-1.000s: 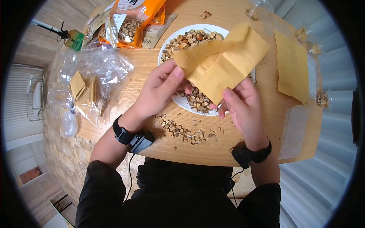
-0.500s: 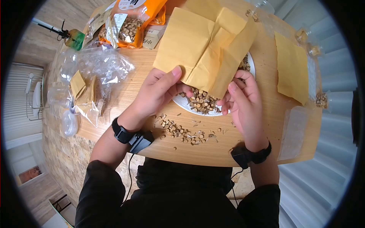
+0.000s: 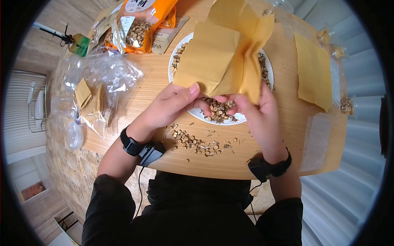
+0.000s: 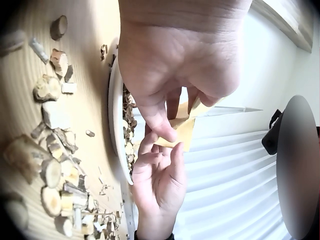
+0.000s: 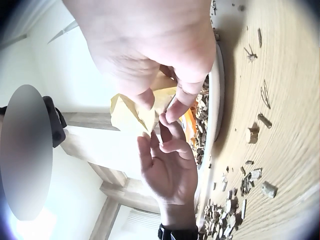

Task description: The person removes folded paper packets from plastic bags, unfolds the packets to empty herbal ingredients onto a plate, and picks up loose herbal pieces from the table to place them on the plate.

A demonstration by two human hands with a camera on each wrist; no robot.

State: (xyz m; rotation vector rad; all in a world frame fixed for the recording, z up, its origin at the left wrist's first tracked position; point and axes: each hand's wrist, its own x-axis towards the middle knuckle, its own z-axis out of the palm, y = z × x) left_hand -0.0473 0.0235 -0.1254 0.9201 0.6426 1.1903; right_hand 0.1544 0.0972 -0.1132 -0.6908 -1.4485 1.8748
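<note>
A creased brown kraft paper piece (image 3: 209, 57), folded in layers with its right side bulging, is held up over a white plate (image 3: 170, 67). My left hand (image 3: 174, 104) pinches its near left edge, thumb on top and fingers beneath. At the near right corner, my right hand (image 3: 260, 117) pinches the paper too, its fingertips partly hidden behind it. Between the hands, dried sliced stems (image 3: 219, 110) show on the plate; the paper hides most of the others. In the right wrist view the paper (image 5: 125, 112) stands between both hands' fingertips.
Loose stem slices (image 3: 193, 141) lie scattered on the table before the plate. On the left are a clear plastic bag (image 3: 119, 74) and folded kraft packets (image 3: 88, 96). An orange bag (image 3: 154, 30) stands at the back left. Another kraft sheet (image 3: 314, 74) lies right, near small clear containers (image 3: 347, 106).
The paper has swung up and to the left, from slanting right to standing over the plate with its broad face showing. The right hand has moved slightly left, closer to the left hand.
</note>
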